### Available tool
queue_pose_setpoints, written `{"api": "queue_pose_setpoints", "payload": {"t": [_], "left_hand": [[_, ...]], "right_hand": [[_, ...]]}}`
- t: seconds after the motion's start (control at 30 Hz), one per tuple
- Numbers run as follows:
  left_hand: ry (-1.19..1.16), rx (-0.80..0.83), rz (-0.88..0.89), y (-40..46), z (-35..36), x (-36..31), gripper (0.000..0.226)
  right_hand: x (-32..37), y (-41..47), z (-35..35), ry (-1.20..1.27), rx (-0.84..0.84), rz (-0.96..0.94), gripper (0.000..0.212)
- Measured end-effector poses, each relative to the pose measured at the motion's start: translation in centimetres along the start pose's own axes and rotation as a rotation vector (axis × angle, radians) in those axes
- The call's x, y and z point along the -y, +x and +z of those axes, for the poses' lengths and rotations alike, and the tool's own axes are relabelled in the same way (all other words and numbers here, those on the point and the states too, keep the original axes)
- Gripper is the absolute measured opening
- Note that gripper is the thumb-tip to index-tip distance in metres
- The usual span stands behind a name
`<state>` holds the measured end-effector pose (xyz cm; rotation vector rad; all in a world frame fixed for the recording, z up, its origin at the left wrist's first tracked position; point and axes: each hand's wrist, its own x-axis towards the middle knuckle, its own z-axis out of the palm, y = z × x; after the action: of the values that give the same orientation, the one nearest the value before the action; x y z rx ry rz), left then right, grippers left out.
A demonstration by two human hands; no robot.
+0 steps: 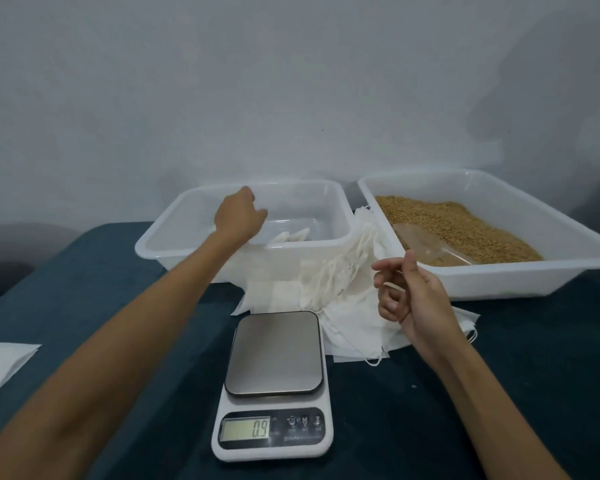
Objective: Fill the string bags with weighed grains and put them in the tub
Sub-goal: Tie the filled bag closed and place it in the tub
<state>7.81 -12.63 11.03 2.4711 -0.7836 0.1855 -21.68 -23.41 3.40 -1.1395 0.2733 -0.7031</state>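
Observation:
My left hand reaches over the near wall of the left white tub; its back faces me, its fingers bend down loosely, and I see nothing in it. A filled white string bag lies on the tub's floor just right of that hand. My right hand hovers above the pile of empty string bags, fingers loosely curled, holding nothing. The right tub holds brown grain and a clear scoop. The digital scale in front has a bare platform and reads 0.9.
Everything sits on a dark teal tabletop against a pale wall. A white sheet lies at the left edge. The two tubs stand side by side at the back with the bag pile between and in front of them.

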Motion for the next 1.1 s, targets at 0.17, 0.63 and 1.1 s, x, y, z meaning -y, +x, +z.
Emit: {"api": "queue_pose_setpoints", "payload": {"t": [0.17, 0.63, 1.1], "left_hand": [[-0.12, -0.287, 0.486, -9.5, -0.5, 0.6, 0.014], [0.41, 0.199, 0.495, -11.3, 1.6, 2.9, 0.015], [0.26, 0.274, 0.426, -12.7, 0.7, 2.7, 0.038]], "right_hand": [[0.0, 0.0, 0.1, -0.007, -0.004, 0.001, 0.053], [-1.4, 0.3, 0.3, -0.077, 0.053, 0.026, 0.057], [-1.5, -0.5, 1.3, -0.252, 0.187, 0.049, 0.041]]}}
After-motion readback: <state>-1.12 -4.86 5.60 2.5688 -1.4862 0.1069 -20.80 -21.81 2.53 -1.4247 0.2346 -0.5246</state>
